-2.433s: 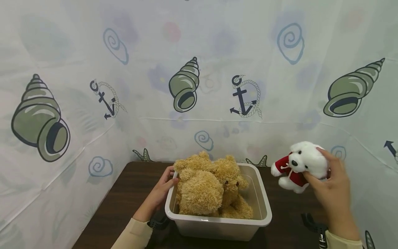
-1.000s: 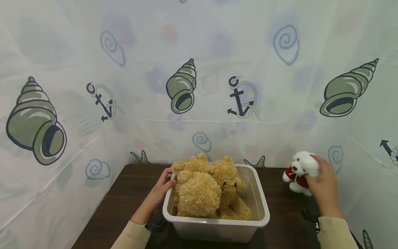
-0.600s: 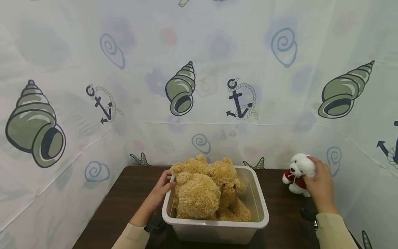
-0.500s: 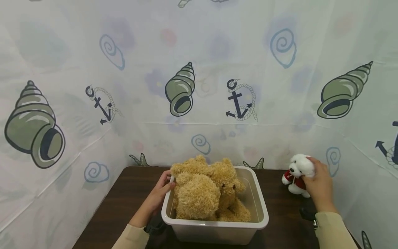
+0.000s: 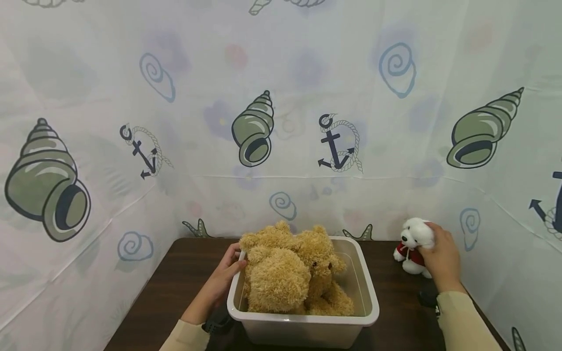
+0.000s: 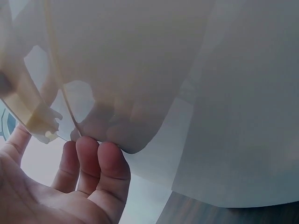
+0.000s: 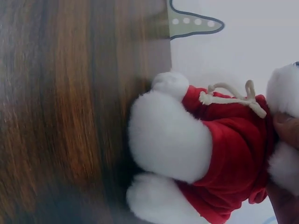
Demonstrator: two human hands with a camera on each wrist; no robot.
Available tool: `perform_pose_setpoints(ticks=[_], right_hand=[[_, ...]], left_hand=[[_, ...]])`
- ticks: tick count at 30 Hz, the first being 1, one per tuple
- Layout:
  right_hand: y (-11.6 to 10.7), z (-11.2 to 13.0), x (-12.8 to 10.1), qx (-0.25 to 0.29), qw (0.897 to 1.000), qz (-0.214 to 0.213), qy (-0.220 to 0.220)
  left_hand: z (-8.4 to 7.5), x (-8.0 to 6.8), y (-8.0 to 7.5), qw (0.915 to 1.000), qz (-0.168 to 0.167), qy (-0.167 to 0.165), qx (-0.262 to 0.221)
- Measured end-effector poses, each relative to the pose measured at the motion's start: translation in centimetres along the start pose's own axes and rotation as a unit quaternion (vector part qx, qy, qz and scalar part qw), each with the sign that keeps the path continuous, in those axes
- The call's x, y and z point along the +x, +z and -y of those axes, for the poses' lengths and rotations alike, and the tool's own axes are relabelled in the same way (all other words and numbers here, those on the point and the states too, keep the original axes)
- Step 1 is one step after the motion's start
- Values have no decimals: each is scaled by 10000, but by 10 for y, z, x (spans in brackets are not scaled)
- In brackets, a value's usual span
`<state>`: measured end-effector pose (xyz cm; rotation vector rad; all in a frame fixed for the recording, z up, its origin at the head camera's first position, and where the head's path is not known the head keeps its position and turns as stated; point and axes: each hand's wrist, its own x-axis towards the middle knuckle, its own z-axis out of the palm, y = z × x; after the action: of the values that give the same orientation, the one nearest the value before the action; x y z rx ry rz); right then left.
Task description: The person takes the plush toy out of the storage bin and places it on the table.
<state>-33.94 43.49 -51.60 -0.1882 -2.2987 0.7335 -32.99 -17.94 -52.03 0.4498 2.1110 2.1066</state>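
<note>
Dark wooden table (image 5: pixel 175 278) — backed by shell-and-anchor printed curtain (image 5: pixel 281 122).

Dark wooden table (image 5: pixel 175 273) with beige bin (image 5: pixel 307 324) and white plush dog (image 5: pixel 410 243).
</note>
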Motion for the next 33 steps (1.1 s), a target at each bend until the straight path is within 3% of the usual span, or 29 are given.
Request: perform_pose_setpoints(ticks=[13, 23, 33], right_hand=[[-1, -1, 10, -9, 9960, 788, 412], [-4, 4, 10, 206, 9908, 1306, 295], [2, -3, 10, 203, 9923, 1211, 154]], left_hand=[[-1, -1, 0, 9998, 92, 151, 93], [1, -2, -1, 9999, 45, 89, 72], [1, -1, -1, 9998, 137, 123, 8]])
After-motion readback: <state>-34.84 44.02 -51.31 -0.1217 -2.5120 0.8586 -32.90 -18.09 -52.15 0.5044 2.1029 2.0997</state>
